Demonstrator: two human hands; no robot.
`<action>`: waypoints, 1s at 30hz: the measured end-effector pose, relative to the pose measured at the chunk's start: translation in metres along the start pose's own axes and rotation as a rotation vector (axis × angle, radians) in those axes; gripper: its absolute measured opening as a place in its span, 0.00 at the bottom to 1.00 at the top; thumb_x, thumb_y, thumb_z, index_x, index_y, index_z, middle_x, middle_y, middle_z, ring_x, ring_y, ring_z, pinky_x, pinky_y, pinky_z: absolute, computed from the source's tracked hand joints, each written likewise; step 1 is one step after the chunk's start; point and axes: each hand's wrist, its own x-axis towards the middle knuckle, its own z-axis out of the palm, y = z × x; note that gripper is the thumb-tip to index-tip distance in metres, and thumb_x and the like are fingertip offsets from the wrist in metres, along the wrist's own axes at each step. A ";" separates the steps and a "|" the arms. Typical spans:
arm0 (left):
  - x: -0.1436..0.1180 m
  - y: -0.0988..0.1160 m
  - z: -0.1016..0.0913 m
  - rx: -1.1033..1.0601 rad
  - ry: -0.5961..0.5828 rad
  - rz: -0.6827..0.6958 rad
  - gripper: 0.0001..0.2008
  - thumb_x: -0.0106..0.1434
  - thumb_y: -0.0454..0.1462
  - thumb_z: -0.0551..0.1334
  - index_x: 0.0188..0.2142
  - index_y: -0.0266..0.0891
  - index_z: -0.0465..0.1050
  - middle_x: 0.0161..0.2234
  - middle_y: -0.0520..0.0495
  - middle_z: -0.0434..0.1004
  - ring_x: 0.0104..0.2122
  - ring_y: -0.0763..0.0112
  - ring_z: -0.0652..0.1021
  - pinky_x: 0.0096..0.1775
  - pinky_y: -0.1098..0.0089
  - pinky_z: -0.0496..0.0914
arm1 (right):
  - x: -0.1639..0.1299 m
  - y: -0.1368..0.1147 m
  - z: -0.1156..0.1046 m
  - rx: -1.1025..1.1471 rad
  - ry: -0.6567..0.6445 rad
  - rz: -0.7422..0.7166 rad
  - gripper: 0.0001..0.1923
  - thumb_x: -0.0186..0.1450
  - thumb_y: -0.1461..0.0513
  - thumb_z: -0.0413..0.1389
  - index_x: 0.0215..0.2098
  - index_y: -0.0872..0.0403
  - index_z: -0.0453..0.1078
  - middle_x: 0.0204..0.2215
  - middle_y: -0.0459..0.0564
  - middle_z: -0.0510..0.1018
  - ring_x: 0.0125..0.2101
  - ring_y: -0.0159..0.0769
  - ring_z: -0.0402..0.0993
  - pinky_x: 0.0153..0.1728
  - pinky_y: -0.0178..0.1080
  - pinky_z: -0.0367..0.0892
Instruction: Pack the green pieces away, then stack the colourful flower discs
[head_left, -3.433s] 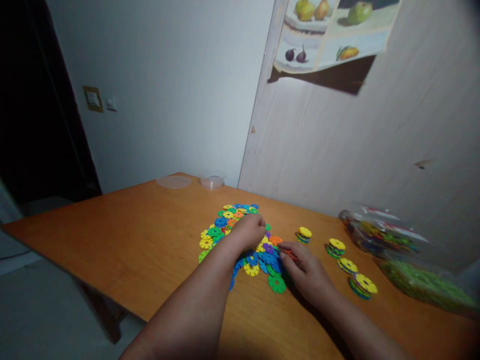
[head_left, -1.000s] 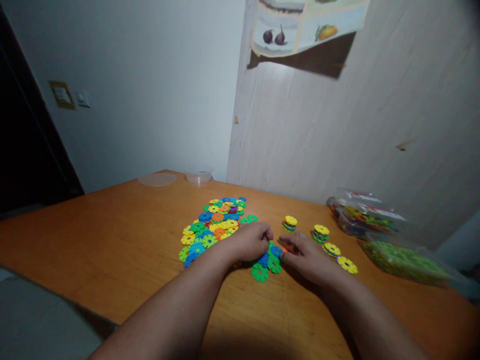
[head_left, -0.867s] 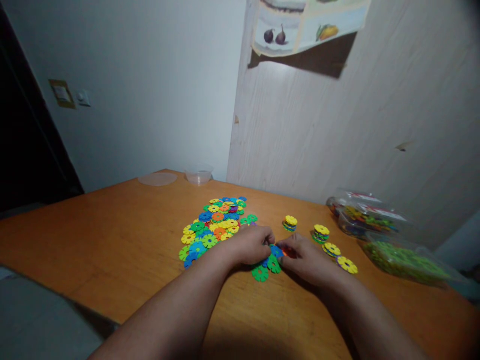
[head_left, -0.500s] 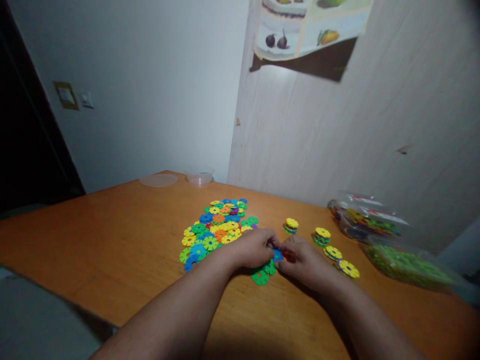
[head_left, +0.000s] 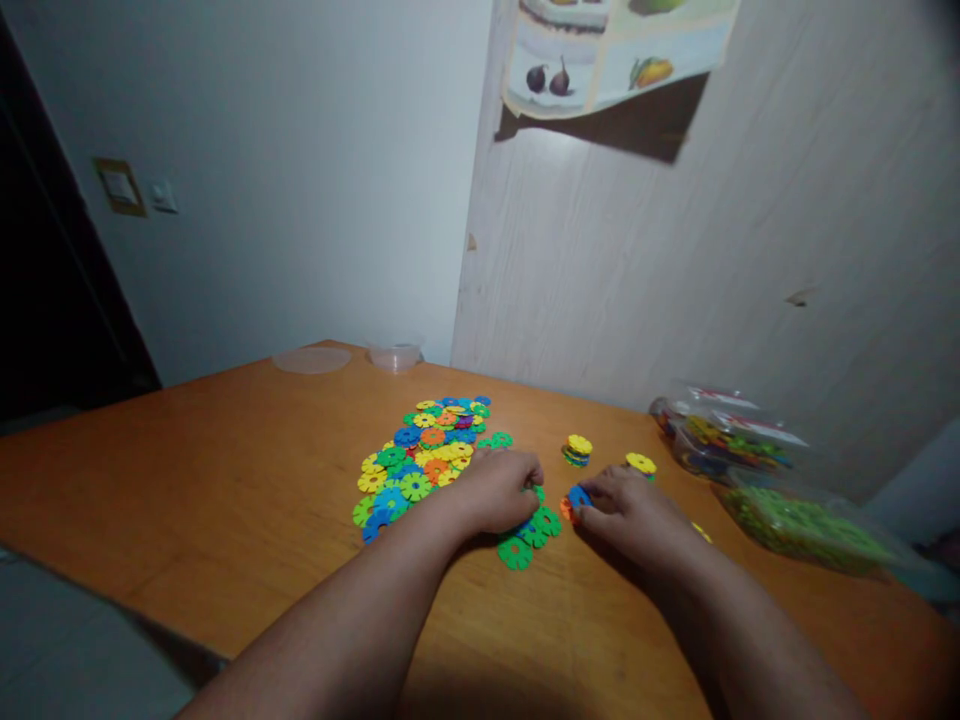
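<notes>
Notched plastic flower discs [head_left: 415, 487] in several colours lie in a loose pile on the wooden table [head_left: 247, 470]. At the pile's right side is my left hand [head_left: 501, 492], its fingers curled down among the discs; what lies between the fingertips is hidden. Green discs [head_left: 515, 553] show just in front of it. My right hand [head_left: 628, 515] pinches a blue flower disc [head_left: 578, 497] with an orange flower disc [head_left: 566, 510] against it, a little right of the pile. Beyond that hand stand small disc stacks topped with yellow, one stack [head_left: 578, 450] and another stack [head_left: 641, 464] partly covered.
Clear packs of colourful pieces [head_left: 739, 440] and a pack of green pieces [head_left: 806, 525] lie at the right. A clear bowl [head_left: 394, 358] and a flat translucent lid [head_left: 311, 361] rest at the far edge by the wall.
My hands have moved apart. The right one has shifted right with the blue and orange discs and now covers more of the yellow-topped stacks. My left hand stays at the pile.
</notes>
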 end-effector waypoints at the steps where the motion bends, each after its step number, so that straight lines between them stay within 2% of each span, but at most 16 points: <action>1: -0.001 0.002 0.000 0.033 -0.012 0.017 0.12 0.57 0.37 0.60 0.41 0.44 0.77 0.40 0.47 0.79 0.43 0.59 0.76 0.47 0.62 0.68 | 0.000 -0.001 0.001 -0.031 -0.035 -0.028 0.10 0.61 0.55 0.58 0.27 0.51 0.76 0.30 0.51 0.75 0.34 0.39 0.69 0.33 0.38 0.58; 4: -0.004 0.006 0.001 0.110 -0.031 0.054 0.13 0.57 0.42 0.62 0.41 0.44 0.78 0.42 0.44 0.78 0.47 0.53 0.73 0.50 0.57 0.67 | 0.001 -0.003 0.004 -0.092 -0.114 -0.089 0.11 0.62 0.55 0.57 0.26 0.51 0.75 0.30 0.50 0.75 0.33 0.38 0.69 0.33 0.37 0.57; 9: -0.004 0.008 0.006 0.169 -0.040 0.085 0.17 0.57 0.47 0.62 0.44 0.43 0.78 0.44 0.41 0.75 0.50 0.50 0.71 0.52 0.54 0.65 | 0.002 -0.003 0.005 -0.079 -0.117 -0.074 0.10 0.62 0.55 0.58 0.27 0.51 0.76 0.30 0.50 0.75 0.32 0.37 0.69 0.33 0.37 0.57; 14: -0.004 0.012 0.008 0.142 -0.050 0.044 0.14 0.57 0.45 0.62 0.40 0.42 0.77 0.44 0.42 0.75 0.49 0.51 0.71 0.50 0.55 0.66 | -0.002 -0.010 0.002 -0.035 -0.063 -0.071 0.12 0.63 0.55 0.57 0.40 0.50 0.78 0.33 0.50 0.75 0.35 0.39 0.69 0.34 0.37 0.59; 16: -0.004 0.013 0.007 0.103 -0.045 0.020 0.13 0.56 0.43 0.63 0.39 0.42 0.77 0.43 0.43 0.75 0.48 0.52 0.72 0.50 0.56 0.66 | -0.004 -0.016 0.001 0.016 -0.074 -0.095 0.13 0.63 0.57 0.56 0.42 0.50 0.78 0.34 0.51 0.76 0.36 0.39 0.70 0.35 0.37 0.60; 19: -0.002 0.014 0.008 -0.030 -0.033 -0.035 0.10 0.56 0.39 0.62 0.38 0.43 0.75 0.38 0.47 0.77 0.43 0.58 0.74 0.45 0.62 0.68 | -0.008 -0.024 0.000 0.082 -0.110 -0.146 0.11 0.62 0.59 0.57 0.42 0.50 0.77 0.35 0.50 0.77 0.36 0.39 0.71 0.37 0.38 0.62; 22: 0.002 0.011 0.012 -0.281 -0.013 -0.116 0.08 0.56 0.35 0.61 0.38 0.41 0.72 0.32 0.51 0.75 0.34 0.68 0.74 0.35 0.71 0.67 | -0.009 -0.030 0.001 0.142 -0.113 -0.177 0.15 0.60 0.59 0.58 0.45 0.49 0.76 0.39 0.50 0.78 0.39 0.40 0.72 0.39 0.39 0.64; 27: 0.006 0.009 0.019 -0.675 0.034 -0.201 0.12 0.53 0.31 0.62 0.39 0.38 0.67 0.28 0.54 0.69 0.26 0.78 0.69 0.25 0.78 0.60 | -0.010 -0.036 0.005 0.184 0.003 -0.140 0.23 0.60 0.55 0.60 0.54 0.49 0.72 0.44 0.52 0.79 0.43 0.44 0.73 0.42 0.42 0.64; 30: 0.005 0.012 0.019 -0.807 0.035 -0.211 0.13 0.55 0.31 0.63 0.40 0.39 0.65 0.25 0.57 0.65 0.23 0.79 0.67 0.24 0.78 0.58 | -0.012 -0.036 0.005 0.166 0.055 -0.140 0.20 0.62 0.54 0.58 0.52 0.48 0.73 0.43 0.51 0.79 0.42 0.43 0.73 0.39 0.40 0.64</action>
